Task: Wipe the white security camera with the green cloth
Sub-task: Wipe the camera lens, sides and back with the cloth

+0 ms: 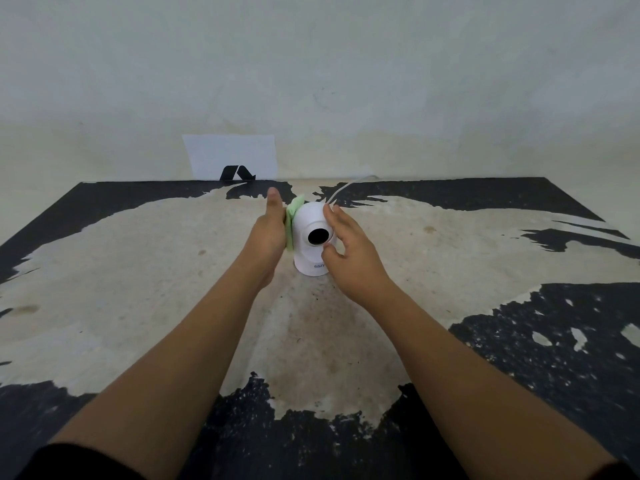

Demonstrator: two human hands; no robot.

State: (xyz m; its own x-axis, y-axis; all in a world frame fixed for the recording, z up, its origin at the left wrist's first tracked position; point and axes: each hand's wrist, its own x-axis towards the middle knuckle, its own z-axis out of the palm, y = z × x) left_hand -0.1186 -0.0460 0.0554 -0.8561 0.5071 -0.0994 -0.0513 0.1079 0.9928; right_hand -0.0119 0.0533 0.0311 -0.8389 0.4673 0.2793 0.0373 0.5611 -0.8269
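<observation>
Far left: worn table [104,271], black coating flaked away to a pale, stained middle, dark patches left along the edges. Further in, at the back edge against the wall: white sheet of paper [230,155] standing upright, black angular mark at its foot. Next, left hand [272,230], flat and extended, fingers straight and together, palm pressing the green cloth [292,220] against the left flank of the white security camera [311,237]; cloth mostly hidden, only a pale green folded strip showing between palm and camera shell, top corner peeking above the dome. Camera upright at the centre of the table's pale area: smooth glossy white body, rounded dome top, cylindrical base with small blue lettering partly covered, round black lens facing forward. Thin white cable [337,192] running from behind the dome toward the wall. Right of that, right hand [349,254], open and loosely curved, fingers against the camera's right side, thumb at the base front, steadying rather than clenching.
</observation>
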